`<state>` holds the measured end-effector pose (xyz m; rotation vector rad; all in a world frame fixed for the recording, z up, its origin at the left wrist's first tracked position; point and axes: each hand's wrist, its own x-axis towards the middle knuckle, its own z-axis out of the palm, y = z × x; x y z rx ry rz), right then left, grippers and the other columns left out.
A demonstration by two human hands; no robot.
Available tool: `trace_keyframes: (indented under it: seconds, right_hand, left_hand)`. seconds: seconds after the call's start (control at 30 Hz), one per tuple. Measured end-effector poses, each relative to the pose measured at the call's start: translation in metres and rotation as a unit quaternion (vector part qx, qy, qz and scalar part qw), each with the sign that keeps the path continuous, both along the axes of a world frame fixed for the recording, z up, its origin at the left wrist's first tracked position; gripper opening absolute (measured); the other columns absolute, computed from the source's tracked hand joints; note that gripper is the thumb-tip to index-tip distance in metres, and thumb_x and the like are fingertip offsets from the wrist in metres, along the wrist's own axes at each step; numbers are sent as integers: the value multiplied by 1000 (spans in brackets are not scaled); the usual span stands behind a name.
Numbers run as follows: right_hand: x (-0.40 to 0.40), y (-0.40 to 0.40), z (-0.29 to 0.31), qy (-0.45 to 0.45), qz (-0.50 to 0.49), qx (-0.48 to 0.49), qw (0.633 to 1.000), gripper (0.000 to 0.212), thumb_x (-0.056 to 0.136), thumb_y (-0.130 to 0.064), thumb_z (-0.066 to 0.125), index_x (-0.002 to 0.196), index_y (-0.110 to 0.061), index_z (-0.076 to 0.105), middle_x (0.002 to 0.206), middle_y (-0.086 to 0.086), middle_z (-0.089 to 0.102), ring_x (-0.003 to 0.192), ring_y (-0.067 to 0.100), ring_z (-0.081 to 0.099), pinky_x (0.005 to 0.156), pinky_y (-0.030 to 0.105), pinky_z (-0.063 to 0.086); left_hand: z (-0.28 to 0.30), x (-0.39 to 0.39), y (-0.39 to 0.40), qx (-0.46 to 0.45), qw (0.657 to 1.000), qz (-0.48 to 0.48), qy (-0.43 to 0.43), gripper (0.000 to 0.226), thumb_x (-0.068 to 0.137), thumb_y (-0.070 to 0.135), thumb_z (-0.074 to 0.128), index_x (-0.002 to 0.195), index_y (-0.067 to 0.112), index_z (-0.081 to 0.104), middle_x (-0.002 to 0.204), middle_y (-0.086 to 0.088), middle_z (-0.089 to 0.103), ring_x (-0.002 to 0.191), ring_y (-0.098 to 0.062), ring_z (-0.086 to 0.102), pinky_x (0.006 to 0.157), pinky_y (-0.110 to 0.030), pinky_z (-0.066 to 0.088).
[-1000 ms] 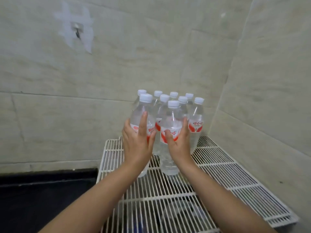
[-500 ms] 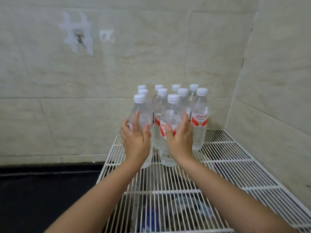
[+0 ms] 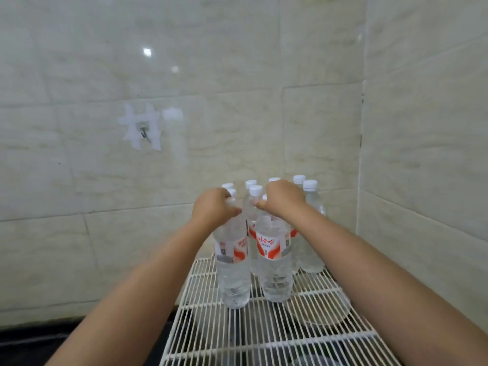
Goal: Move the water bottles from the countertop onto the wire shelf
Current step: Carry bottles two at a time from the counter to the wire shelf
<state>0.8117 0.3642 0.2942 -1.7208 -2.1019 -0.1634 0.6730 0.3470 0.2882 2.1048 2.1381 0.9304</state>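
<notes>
Several clear water bottles with white caps and red-and-white labels stand upright in a tight cluster on the white wire shelf (image 3: 311,336), near the wall corner. My left hand (image 3: 214,208) is closed around the neck of the front-left bottle (image 3: 233,265). My right hand (image 3: 284,198) grips the top of the front-right bottle (image 3: 273,262), hiding its cap. Both front bottles rest on the shelf wires. A further bottle (image 3: 311,231) stands at the right back of the group.
Tiled walls close in behind and on the right. A metal hook (image 3: 144,133) with white tape sits on the back wall. A dark countertop (image 3: 39,347) lies at the lower left. Dim objects show beneath the shelf wires.
Both hands have moved from the bottles' bodies up to their necks and caps. The camera view has tilted upward, so the bottles now appear lower in the frame.
</notes>
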Motion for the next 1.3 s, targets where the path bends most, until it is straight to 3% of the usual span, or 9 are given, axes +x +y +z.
trace_keyframes:
  seconds: [0.1,0.17,0.27,0.6,0.73,0.87,1.07,1.2,1.3]
  right_hand:
    - [10,-3,10,-8,67,-57,996,31,91,-34,52,87,-4,61,89,10,59,97,31,56,55,26,32]
    - [18,-5,13,1,113,-96,989,33,92,-28,52,116,-7,59,113,13,60,112,29,53,74,26,39]
    - [23,-8,13,32,134,-117,984,53,91,-27,53,139,-16,36,143,8,43,128,24,44,97,29,38]
    - [18,-11,9,24,132,-69,989,33,88,-26,56,107,0,60,98,15,61,80,20,50,52,20,31]
    - [7,-13,1,53,103,-38,993,28,89,-28,55,97,-1,61,78,4,49,81,19,45,48,19,24]
    - [1,-13,-8,105,76,-8,991,25,89,-28,54,94,-3,58,95,17,60,92,29,55,59,26,33]
    - [-2,-17,-9,104,78,-4,991,27,89,-28,54,99,-3,59,102,16,62,97,29,57,68,27,33]
    - [1,-21,-11,114,75,-10,991,21,87,-29,57,81,-12,47,69,-1,44,80,21,47,53,24,31]
    - [3,-23,-9,98,81,-17,992,25,85,-32,60,93,-8,56,77,0,48,87,24,53,59,25,34]
  left_hand:
    - [8,-13,-1,-15,996,-84,15,45,82,18,66,123,6,56,119,-13,62,103,-21,57,78,-12,43]
    - [10,-20,-3,-38,990,-138,9,44,83,10,64,126,7,54,112,-12,62,94,-17,54,64,-5,39]
    - [8,-27,-2,-61,984,-166,-11,51,85,4,59,134,7,43,130,-14,54,113,-25,54,89,-22,40]
    - [7,-3,-4,-7,994,-24,108,41,85,31,60,118,6,58,121,-12,61,114,-27,54,89,-33,44]
    - [19,-12,-9,-48,988,-118,91,43,85,13,60,127,9,52,129,-12,57,116,-27,53,91,-26,40]
    - [22,-20,-10,-87,979,-167,82,44,85,0,50,128,12,51,123,-15,59,110,-28,56,89,-28,42]
    - [10,-3,-8,-24,994,-41,97,45,83,39,61,121,16,56,126,-10,58,114,-26,54,88,-32,44]
    - [11,-3,-12,9,995,-35,92,41,83,29,63,116,4,59,126,-11,60,112,-27,56,83,-30,43]
    - [17,-18,-16,-18,992,-93,88,42,84,18,63,124,7,55,123,-14,60,111,-27,55,87,-27,42]
